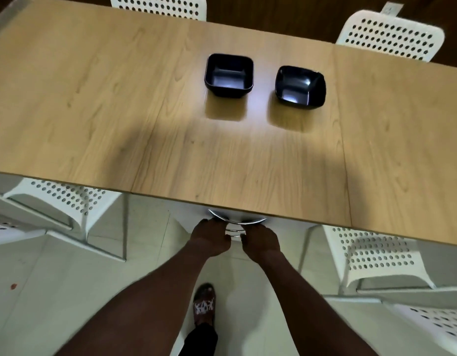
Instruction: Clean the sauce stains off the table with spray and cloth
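Nearest to us, behind the two grips, one foot in a dark patterned sandal stands on the pale tiled floor. One small red spot lies on the floor, well off to the left of the left grip.

Our two bare forearms reach forward side by side. The left hand and the right hand are just beside each other. Each grip is narrow, with the fingers curled round the near rim of one shiny silver round metal vessel. Most of the metal vessel is hidden under the desk edge, so we cannot tell what kind it is.

Level with the grips we count one white perforated plastic chair to the left and two more chairs to the right. A further perforated piece at the far left edge of the view may be another chair; we cannot tell.

Just beyond the grips and above the metal vessel runs the near edge of the long light wood-grain desk. Its top stretches away from both hands.

Farther out, well apart from the grips, we count two glossy black square bowls. One bowl is straight ahead of the left grip, the other bowl ahead and right of the right grip. They stand near each other but not touching.

Beyond the far edge of the desk we count two more white perforated chairs against a dark brown floor.
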